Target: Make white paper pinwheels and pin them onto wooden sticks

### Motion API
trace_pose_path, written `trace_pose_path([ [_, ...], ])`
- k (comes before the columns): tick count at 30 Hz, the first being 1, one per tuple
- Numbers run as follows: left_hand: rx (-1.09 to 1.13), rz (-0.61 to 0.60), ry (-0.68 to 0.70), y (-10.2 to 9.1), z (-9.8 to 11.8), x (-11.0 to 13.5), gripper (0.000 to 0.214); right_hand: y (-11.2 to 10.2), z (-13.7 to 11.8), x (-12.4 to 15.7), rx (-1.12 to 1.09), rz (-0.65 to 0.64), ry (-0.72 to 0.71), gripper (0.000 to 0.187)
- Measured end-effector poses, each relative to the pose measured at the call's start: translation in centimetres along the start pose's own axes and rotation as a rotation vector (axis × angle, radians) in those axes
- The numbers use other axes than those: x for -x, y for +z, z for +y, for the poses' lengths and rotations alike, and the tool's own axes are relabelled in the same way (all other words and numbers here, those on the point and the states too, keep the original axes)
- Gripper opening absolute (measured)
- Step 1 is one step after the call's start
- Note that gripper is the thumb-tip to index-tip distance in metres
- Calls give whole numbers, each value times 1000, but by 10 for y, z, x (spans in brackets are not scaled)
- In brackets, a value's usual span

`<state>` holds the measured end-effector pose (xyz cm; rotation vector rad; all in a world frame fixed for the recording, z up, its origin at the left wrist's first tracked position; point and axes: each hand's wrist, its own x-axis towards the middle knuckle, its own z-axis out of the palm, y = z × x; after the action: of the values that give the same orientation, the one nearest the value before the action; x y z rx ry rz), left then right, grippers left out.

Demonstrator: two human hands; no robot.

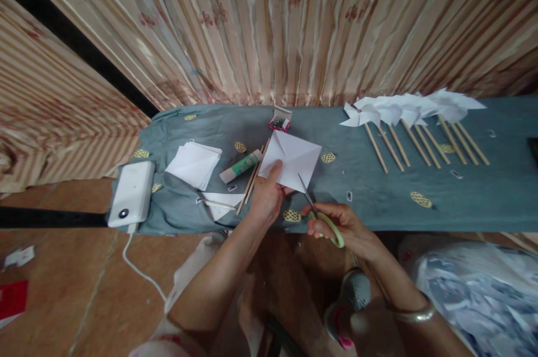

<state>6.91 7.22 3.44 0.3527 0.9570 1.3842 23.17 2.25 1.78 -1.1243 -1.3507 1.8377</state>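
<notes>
My left hand (265, 195) pinches the near corner of a white paper square (292, 158) with crease lines, held over the blue-grey cloth (378, 189). My right hand (342, 225) grips scissors (319, 214) with pale green handles. The blades point up into the paper's lower edge. Both hands are closed round what they hold.
A stack of white paper squares (194, 163), a glue stick (241, 166), thin wooden sticks (252, 177) and a small pink box of pins (280, 119) lie left and behind. Several paper pinwheels on sticks (414, 121) lie at right. A white power bank (131, 193) sits on the left edge.
</notes>
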Motion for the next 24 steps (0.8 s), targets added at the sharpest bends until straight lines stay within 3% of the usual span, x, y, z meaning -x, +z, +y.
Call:
trace_pose_path([
  [24, 21, 20, -4, -2, -1, -2, 39, 4, -5, -3, -77, 49, 77, 38],
])
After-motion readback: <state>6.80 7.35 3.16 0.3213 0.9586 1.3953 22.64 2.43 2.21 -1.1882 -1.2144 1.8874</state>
